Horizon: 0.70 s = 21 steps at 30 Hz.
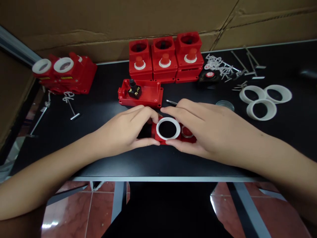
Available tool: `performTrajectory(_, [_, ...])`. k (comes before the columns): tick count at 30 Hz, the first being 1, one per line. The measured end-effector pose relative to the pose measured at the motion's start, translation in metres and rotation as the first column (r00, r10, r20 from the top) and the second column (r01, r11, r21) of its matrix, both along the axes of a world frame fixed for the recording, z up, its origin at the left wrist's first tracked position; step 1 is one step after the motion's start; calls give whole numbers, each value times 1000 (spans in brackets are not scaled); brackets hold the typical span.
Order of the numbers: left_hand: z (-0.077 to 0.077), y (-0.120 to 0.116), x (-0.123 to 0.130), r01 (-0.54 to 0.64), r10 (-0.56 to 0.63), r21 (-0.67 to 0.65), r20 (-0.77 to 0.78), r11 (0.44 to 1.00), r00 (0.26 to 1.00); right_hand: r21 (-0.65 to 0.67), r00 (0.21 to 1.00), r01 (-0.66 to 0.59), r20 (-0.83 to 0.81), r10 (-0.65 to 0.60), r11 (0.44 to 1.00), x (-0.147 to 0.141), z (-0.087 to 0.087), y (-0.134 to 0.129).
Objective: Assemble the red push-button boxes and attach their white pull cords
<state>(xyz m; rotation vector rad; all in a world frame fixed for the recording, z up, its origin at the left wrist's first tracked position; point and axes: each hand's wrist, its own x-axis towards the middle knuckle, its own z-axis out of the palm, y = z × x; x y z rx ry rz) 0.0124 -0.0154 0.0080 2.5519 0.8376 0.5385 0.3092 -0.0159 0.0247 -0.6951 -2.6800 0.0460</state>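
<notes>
Between my two hands, near the front of the black table, lies a red plastic housing cover (154,131). A white ring (158,135) sits around its round opening, and a second, smaller round opening shows at its right end. My left hand (132,129) grips the left end, thumb along the near edge and fingers curled at the far side. My right hand (198,127) holds the right part, thumb by the ring's near edge and fingers over the far side. Just behind stands an open red box base (148,99) with a black switch block (135,91) inside.
Red boxes with buttons (164,64) stand in a row at the back. More red units with white rings (74,77) are at the left. Loose white rings (262,110), a clear disc (225,105), white ties (215,62) and metal T-shaped rods (252,67) lie right.
</notes>
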Motion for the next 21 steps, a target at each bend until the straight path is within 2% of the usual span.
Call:
performTrajectory(10, [-2, 1, -1, 1, -1, 14, -13, 1000, 1000, -138, 998, -25, 55, 33, 990, 10, 14, 5])
performTrajectory(16, [-2, 1, 0, 0, 0, 27, -4, 1000, 1000, -184, 999, -1, 37, 8, 983, 8, 12, 5])
performTrajectory(21, [-2, 1, 1, 11, -11, 48, 3, 999, 1000, -165, 998, 56, 21, -53, 985, 2, 2, 3])
